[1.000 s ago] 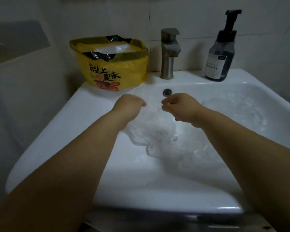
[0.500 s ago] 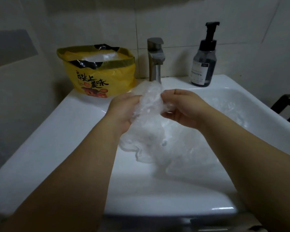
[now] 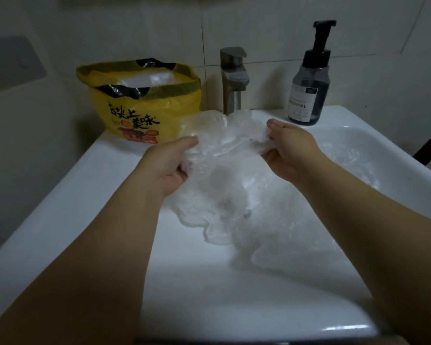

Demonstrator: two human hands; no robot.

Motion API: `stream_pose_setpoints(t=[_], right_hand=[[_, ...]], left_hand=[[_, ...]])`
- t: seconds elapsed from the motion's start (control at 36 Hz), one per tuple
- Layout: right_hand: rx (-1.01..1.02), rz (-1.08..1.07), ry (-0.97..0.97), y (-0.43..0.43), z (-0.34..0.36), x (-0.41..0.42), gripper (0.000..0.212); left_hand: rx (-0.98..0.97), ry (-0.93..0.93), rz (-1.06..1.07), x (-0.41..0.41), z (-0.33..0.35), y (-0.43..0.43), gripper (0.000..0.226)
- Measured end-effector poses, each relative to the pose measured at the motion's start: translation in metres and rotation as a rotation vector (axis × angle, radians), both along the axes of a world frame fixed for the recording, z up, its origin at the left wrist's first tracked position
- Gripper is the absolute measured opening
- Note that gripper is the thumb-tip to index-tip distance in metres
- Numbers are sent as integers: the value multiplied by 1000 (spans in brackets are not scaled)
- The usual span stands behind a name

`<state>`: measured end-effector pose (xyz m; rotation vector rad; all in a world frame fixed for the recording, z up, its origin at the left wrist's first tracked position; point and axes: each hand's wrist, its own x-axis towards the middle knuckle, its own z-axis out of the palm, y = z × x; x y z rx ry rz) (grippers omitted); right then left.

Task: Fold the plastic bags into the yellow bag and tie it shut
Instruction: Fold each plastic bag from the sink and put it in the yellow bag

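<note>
Gripping a crumpled clear plastic bag (image 3: 228, 135) by its two ends, both hands sit mid-frame above the white sink (image 3: 60, 220). The left hand (image 3: 168, 163) pinches the bag's left end between thumb and curled fingers. The right hand (image 3: 292, 151) clamps the right end the same way. The bag stretches between them in a rumpled band, its top edge rising above the knuckles. More clear plastic hangs below it toward a loose heap of film (image 3: 271, 225) lying in the basin between the forearms. The yellow bag (image 3: 144, 113) stands open at the upper left of the frame on the sink's back corner, just beyond the left hand and apart from it, with clear and black plastic showing in its mouth. A metal faucet (image 3: 233, 80) stands top centre, and a dark pump bottle (image 3: 309, 93) stands at the upper right.
</note>
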<state>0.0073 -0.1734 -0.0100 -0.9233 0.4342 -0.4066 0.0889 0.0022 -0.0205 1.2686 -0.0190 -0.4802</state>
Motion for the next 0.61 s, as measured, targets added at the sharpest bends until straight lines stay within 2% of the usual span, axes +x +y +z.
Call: stream_pose_setpoints(t=[0.06, 0.11, 0.17, 0.22, 0.25, 0.31, 0.36, 0.39, 0.47, 0.56, 0.61], right_hand=[[58, 25, -67, -2, 0, -1, 18], [65, 49, -98, 0, 1, -4, 20], [-14, 66, -69, 3, 0, -5, 19], [-99, 74, -17, 7, 1, -5, 17], [-123, 78, -2, 10, 2, -6, 15], [-135, 95, -5, 14, 6, -7, 9], [-100, 129, -49, 16, 9, -7, 11], [-77, 160, -83, 17, 9, -7, 11], [-40, 280, -135, 22, 12, -10, 14], [-74, 290, -120, 24, 13, -12, 20], [-209, 207, -50, 21, 12, -10, 24]], left_hand=[[26, -6, 41, 3, -4, -1, 27], [99, -43, 80, 3, -4, -1, 25], [256, -127, 134, 2, -7, -1, 46], [444, -286, 241, 2, -10, -1, 64], [467, -380, 289, -3, -6, -1, 63], [395, -541, 283, -13, 5, -6, 42], [332, -619, 102, -24, 12, -11, 17], [342, -636, -22, -30, 13, -13, 16], [440, -655, -267, -37, 4, -17, 24], [340, -578, -272, -36, 2, -15, 12], [262, -515, -271, -33, 3, -12, 11]])
